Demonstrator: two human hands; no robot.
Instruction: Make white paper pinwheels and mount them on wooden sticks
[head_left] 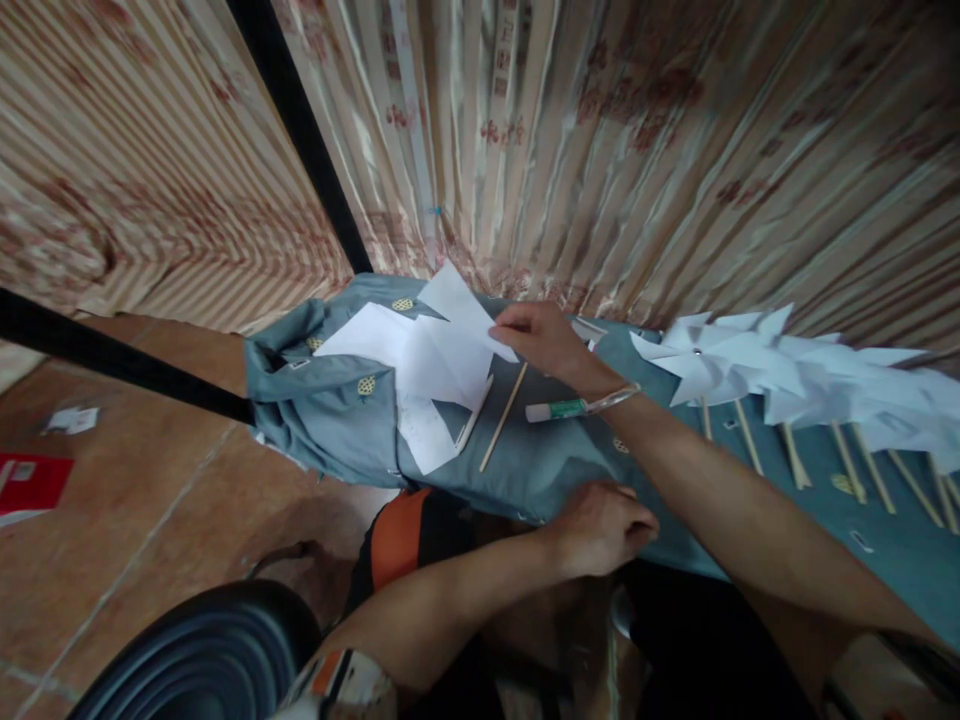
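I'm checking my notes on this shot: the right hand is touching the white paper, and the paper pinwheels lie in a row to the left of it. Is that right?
Not quite. The right hand does touch the white paper, but the pinwheels lie in a row to its right, not its left, as the head view shows.

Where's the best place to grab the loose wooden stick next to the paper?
Pinch the stick at its lower half, from above, gripping across its width. It lies flat and slanted on the cloth. The paper crowds its left and the glue stick its upper right.
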